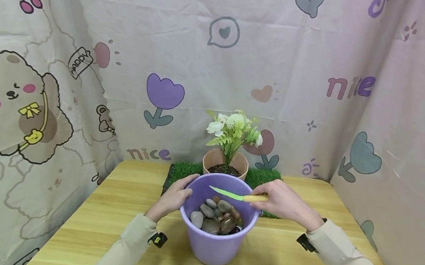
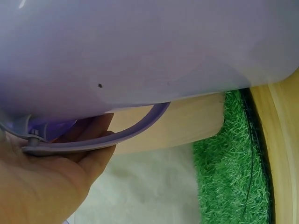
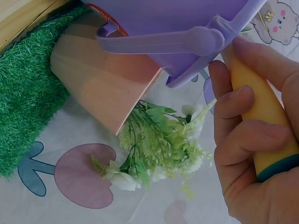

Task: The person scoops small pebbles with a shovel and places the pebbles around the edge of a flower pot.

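A purple bucket (image 1: pixel 215 249) stands upright on the table, with several smooth stones (image 1: pixel 210 226) in grey and brown inside it. My left hand (image 1: pixel 173 198) grips the bucket's left rim; in the left wrist view its fingers lie by the bucket's handle (image 2: pixel 135 129). My right hand (image 1: pixel 282 199) holds a small garden trowel (image 1: pixel 231 194) by its yellow handle (image 3: pixel 261 107), fingers curled round it. The green blade points left, over the bucket's opening and above the stones. In the right wrist view the blade is mostly hidden behind the bucket's rim.
Right behind the bucket is a pale orange flowerpot (image 1: pixel 208 159) with dark soil and white flowers (image 1: pixel 233 128). It stands on a green artificial grass mat (image 1: pixel 265 177). A wooden table (image 1: pixel 116 208) lies beneath, with printed cloth (image 1: pixel 221 66) hanging behind and at both sides.
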Demonstrator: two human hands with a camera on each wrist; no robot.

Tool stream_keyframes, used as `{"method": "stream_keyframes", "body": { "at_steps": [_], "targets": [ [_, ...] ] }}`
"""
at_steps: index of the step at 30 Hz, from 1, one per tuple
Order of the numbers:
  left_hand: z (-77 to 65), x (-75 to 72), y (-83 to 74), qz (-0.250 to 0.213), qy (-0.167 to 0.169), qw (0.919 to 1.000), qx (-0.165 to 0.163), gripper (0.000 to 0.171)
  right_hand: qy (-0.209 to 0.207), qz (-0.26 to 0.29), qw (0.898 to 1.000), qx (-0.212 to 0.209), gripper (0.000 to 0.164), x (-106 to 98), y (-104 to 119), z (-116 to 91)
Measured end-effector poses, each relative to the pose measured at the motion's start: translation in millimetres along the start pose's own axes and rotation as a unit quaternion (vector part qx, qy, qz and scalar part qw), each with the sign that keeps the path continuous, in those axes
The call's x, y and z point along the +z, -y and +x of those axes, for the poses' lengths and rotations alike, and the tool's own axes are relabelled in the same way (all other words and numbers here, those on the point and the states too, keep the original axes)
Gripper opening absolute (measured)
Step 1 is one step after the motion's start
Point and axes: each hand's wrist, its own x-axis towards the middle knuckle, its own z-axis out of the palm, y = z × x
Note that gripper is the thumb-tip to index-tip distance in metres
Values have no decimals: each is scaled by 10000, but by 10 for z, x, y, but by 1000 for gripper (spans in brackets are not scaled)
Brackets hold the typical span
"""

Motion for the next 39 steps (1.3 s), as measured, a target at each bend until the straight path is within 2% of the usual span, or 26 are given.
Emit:
{"method": "stream_keyframes", "body": {
  "at_steps": [2, 6, 15, 20, 25, 32, 39],
  "targets": [
    [3, 7, -3, 31, -14, 10000, 39, 60, -72, -229, 9996, -122, 13, 1, 9, 4],
    [6, 13, -5, 63, -60, 10000, 49, 60, 66, -477, 9985, -263, 10, -18, 44, 28],
    [-9, 14, 12, -99, -86, 9999, 35, 60, 827, -290, 9954, -381, 3, -93, 115, 83],
    [11, 17, 17, -214, -201, 9995, 62, 60, 990, -496, 9920, -603, 8, -108, 167, 114],
    [1, 23, 27, -405, -70, 9992, -13, 60, 1121, -671, 9903, -476, 15, -98, 241, 117],
    [-5, 17, 22, -481, -114, 9988, 39, 60, 892, -990, 9908, -211, 19, -49, 355, 114],
    [-18, 17, 14, -515, -39, 9987, -45, 60, 286, -1716, 9842, -323, 47, 86, 378, 123]
  ]
}}
